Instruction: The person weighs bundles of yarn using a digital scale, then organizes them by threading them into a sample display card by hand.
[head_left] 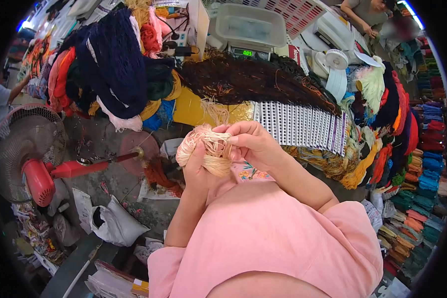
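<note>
A pale peach skein of thread is bunched up in front of my chest. My left hand is wrapped round its lower left side, thumb lying over the strands. With fingertips pinched together, my right hand grips looped strands at the skein's right end. Loose cream strands trail from the top of the skein toward the table edge. Behind the hands, a yellow board and a row of white cards with punched holes lie along the table's front.
A heap of dark brown thread spans the table. Behind it stands a scale bearing a clear tub. Navy skeins hang at left above a red-and-grey fan. A white sack sits on the floor. Other people are at the far edges.
</note>
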The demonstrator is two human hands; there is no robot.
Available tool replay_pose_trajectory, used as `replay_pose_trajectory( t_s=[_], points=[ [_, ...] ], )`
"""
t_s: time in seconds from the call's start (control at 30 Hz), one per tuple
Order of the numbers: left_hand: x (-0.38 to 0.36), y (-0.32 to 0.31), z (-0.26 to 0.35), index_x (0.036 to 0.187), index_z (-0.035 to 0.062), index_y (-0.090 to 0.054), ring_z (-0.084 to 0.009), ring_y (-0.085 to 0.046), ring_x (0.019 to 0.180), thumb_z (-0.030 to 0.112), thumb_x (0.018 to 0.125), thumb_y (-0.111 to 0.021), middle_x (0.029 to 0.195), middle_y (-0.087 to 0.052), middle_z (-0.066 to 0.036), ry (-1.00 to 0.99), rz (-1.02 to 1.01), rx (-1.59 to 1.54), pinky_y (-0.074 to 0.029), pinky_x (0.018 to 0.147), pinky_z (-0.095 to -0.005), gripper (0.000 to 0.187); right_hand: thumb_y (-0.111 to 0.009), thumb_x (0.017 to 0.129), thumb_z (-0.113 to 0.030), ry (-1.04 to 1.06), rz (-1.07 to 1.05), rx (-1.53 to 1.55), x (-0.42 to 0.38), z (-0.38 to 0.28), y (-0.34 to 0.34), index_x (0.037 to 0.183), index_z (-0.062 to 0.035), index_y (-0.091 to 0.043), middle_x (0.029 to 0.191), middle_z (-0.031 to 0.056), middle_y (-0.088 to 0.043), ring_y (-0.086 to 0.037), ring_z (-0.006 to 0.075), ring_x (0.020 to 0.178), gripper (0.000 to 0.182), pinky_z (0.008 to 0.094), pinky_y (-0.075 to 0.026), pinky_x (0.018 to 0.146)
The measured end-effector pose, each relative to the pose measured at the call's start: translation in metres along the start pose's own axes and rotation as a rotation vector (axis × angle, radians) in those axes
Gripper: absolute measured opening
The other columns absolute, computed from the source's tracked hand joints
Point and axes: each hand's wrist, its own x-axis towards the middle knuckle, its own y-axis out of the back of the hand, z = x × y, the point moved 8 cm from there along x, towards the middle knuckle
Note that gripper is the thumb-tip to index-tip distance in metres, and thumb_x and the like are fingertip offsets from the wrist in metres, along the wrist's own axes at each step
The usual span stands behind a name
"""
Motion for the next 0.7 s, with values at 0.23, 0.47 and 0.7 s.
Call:
replay_pose_trajectory(
  t_s=[0.23, 0.47, 0.7],
  points=[
    [0.001, 0.017, 0.001, 0.100, -0.0036, -0.047, -0.0150, -0.052, 0.085, 0.008, 0.081, -0.044, 0.097, -0.052, -0.011, -0.060, 0.278, 0.555, -0.042, 0.073, -0.0240, 0.023, -0.051, 0.076, -0.005, 0.157, 0.124, -0.359, -0.006, -0.008, 0.009, 0.085, 0.0038, -0.054, 0.067, 0.0050, -0.057, -0.053, 0.0066, 0.052, 0.013, 0.0173, -0.044, 0.048],
    [0.010, 0.022, -0.002, 0.089, -0.0013, -0.050, -0.0101, -0.050, 0.069, 0.014, 0.083, -0.043, 0.081, -0.054, -0.006, -0.075, 0.411, 0.493, -0.042, 0.061, -0.0224, 0.018, -0.056, 0.075, -0.011, -0.038, 0.050, -0.187, -0.008, -0.005, 0.013, 0.077, -0.0002, -0.056, 0.058, -0.0027, -0.049, -0.038, 0.0020, 0.043, 0.011, 0.0146, -0.030, 0.039],
    [0.027, 0.035, 0.023, 0.070, 0.0088, -0.044, -0.0075, -0.044, 0.054, 0.022, 0.084, -0.038, 0.061, -0.045, 0.002, -0.037, 0.105, -0.392, -0.041, 0.054, -0.0245, 0.021, -0.053, 0.077, -0.013, -0.004, 0.039, -0.080, -0.021, -0.044, 0.054, 0.076, -0.0009, -0.058, 0.049, -0.0016, -0.044, -0.038, 0.0046, 0.037, 0.013, 0.0174, -0.037, 0.034]
  ],
)
